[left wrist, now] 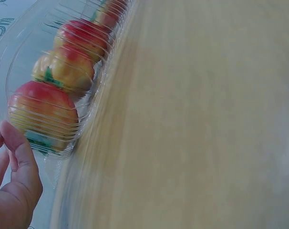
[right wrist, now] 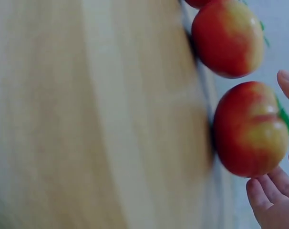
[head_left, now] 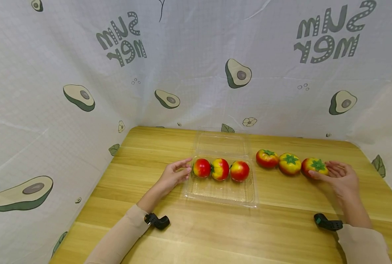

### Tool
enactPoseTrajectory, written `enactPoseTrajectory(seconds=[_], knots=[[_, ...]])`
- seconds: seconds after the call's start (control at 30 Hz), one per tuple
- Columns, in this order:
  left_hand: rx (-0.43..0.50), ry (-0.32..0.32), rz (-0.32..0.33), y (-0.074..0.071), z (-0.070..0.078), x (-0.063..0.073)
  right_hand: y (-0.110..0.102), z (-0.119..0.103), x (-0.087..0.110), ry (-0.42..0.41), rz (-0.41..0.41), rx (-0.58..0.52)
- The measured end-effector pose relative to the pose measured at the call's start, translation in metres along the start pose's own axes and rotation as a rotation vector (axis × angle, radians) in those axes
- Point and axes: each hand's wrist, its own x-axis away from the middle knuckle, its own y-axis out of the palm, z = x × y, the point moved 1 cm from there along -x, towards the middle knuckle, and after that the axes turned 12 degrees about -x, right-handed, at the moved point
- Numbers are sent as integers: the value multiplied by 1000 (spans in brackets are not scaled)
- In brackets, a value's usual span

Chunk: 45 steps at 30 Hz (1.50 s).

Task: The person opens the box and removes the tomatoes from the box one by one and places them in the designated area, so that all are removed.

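A clear plastic clamshell box [head_left: 215,198] lies with its lid [head_left: 222,141] folded back. Three red-and-yellow tomatoes sit in a row along its far half: the left one [head_left: 201,168], the middle one [head_left: 220,169] and the right one [head_left: 240,171]. My left hand [head_left: 171,176] touches the box's left edge, thumb and forefinger apart beside the left tomato. To the right, my right hand [head_left: 342,179] surrounds the end tomato [head_left: 314,167] of another row. In the right wrist view the fingertips [right wrist: 258,191] are at that tomato's side, while the thumb [right wrist: 288,86] stands away from it.
Two more tomatoes, one in the middle [head_left: 289,164] and one on the left [head_left: 267,158], stand on the wooden table [head_left: 215,234] between the box and my right hand. A white cloth [head_left: 196,66] printed with avocados hangs behind and beside the table.
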Motion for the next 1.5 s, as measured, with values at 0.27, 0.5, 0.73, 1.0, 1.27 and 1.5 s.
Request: enactPoseTrajectory(seconds=[0.27,0.5,0.73,1.0,1.27,1.5], knots=[[-4,11,11,1,0,0,5,-13,5,-47,-46,11],[-3,6,11,1,0,1,17,-20,12,-76,-59,83],[3,4,1,1,1,1,35,-31,23,-120,-125,20],[2,2,2,1,0,1,54,-35,30,-131,-216,-29],[1,1,0,1,0,0,69,-35,33,-137,-277,-6],[5,7,-7,0,-2,-1,85,-33,35,-144,-316,63]])
